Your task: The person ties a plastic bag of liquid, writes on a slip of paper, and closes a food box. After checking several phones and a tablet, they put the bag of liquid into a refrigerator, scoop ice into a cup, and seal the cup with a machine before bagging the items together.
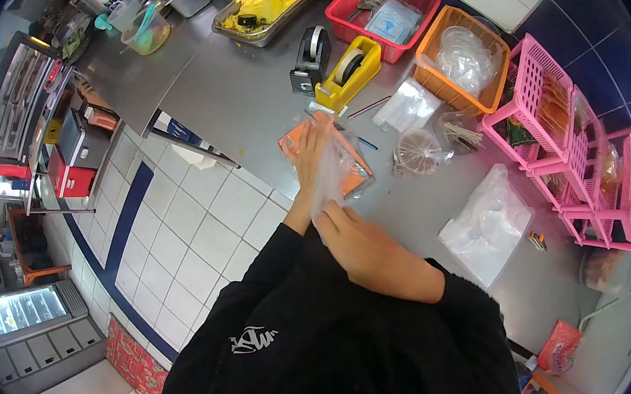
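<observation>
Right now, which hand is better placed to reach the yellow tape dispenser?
Likely the left hand: it lies on the clear plastic bag, closest to the yellow tape dispenser. The right hand sits farther back at the bag's near end.

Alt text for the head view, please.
A person in black sleeves lays the left hand flat on a clear plastic bag over an orange tray on a steel counter, right hand at the bag's near end. Tape dispensers and coloured baskets stand behind.
</observation>
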`<state>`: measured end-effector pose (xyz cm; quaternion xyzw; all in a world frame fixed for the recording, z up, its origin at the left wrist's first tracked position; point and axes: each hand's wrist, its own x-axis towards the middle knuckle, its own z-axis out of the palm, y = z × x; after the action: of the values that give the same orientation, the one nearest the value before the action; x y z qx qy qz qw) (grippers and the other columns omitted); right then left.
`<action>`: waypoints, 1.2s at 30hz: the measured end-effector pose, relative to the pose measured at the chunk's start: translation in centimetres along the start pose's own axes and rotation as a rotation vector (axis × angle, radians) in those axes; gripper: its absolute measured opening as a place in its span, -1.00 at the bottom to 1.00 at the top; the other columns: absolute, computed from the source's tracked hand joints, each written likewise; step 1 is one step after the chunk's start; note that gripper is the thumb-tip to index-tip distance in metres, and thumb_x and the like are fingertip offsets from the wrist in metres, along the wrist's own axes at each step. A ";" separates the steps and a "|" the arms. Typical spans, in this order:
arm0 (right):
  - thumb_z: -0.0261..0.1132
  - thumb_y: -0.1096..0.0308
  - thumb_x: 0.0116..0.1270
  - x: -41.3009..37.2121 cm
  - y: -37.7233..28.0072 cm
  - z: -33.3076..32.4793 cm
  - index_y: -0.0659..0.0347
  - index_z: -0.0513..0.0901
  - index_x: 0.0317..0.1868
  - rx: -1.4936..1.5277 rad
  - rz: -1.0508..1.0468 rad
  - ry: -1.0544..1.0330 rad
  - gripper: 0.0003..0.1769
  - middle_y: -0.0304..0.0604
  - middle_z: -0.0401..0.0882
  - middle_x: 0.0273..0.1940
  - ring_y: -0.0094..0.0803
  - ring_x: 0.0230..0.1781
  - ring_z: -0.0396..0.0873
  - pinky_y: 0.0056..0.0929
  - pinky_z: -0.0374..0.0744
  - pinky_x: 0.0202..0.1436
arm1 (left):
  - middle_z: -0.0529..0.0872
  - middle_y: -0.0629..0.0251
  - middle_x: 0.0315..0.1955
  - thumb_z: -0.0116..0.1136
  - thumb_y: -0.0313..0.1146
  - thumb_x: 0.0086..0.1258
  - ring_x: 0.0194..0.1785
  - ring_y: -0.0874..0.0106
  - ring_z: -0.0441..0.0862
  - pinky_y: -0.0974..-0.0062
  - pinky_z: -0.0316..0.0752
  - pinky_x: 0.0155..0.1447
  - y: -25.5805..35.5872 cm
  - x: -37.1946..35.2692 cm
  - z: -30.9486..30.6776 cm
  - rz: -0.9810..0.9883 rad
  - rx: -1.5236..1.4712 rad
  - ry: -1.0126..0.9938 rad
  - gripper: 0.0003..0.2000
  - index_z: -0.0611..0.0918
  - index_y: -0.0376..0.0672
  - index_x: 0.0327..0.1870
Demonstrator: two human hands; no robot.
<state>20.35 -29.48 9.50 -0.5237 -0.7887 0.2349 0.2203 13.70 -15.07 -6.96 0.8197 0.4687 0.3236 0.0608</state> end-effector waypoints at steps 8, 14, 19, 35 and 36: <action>0.54 0.28 -0.05 -1.6 3.2 3.1 0.30 0.21 0.27 0.358 0.093 0.372 -0.09 0.21 0.16 0.28 0.13 0.27 0.28 -0.11 0.37 0.25 | 0.56 0.29 0.13 0.02 -0.10 0.46 0.37 0.36 0.29 0.30 0.02 0.40 -3.2 -1.1 2.6 -0.313 -0.746 -0.095 -0.71 0.56 -0.11 -0.01; 0.68 -0.06 -0.45 -0.3 12.0 12.2 0.26 -0.08 0.42 0.000 0.279 0.677 0.49 0.44 -0.23 0.41 0.39 0.36 -0.01 0.20 0.11 0.35 | 0.54 0.20 0.01 -0.29 0.05 0.52 0.07 0.39 0.42 0.46 0.32 0.18 -5.4 -2.8 3.8 -0.825 -0.742 -0.498 -0.49 0.48 -0.18 0.17; 0.67 0.05 -0.41 2.1 14.4 15.1 0.24 0.09 0.35 0.033 0.274 0.744 0.31 0.31 -0.03 0.36 0.29 0.37 0.04 0.10 0.17 0.37 | 0.54 0.22 -0.05 0.00 -0.29 0.44 -0.08 0.34 0.48 0.36 0.41 0.08 -5.7 -2.1 -0.1 -0.388 -0.690 -0.485 -0.72 0.49 -0.16 0.09; 0.38 0.55 0.15 0.4 10.9 -1.7 0.26 0.52 -0.06 0.056 0.285 1.205 -0.67 -0.19 0.51 -0.20 -0.51 -0.26 0.52 -0.55 0.53 -0.25 | 0.49 0.26 -0.08 -0.05 -0.22 0.53 0.15 0.39 0.42 0.39 0.27 0.27 -0.6 1.7 -13.7 -0.261 -0.738 -0.155 -0.77 0.48 -0.22 -0.08; 0.42 0.51 0.13 -1.8 12.3 -0.6 0.28 0.48 -0.05 0.127 0.341 1.352 -0.62 -0.19 0.51 -0.21 -0.50 -0.30 0.50 -0.56 0.51 -0.27 | 0.52 0.22 -0.04 -0.05 -0.17 0.53 0.16 0.33 0.44 0.31 0.23 0.29 -1.5 0.4 -11.8 -0.269 -0.596 -0.100 -0.71 0.49 -0.24 -0.04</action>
<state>30.29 -26.88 2.41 -0.6575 -0.3704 -0.0656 0.6528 5.81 -16.35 1.89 0.7114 0.4541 0.3948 0.3631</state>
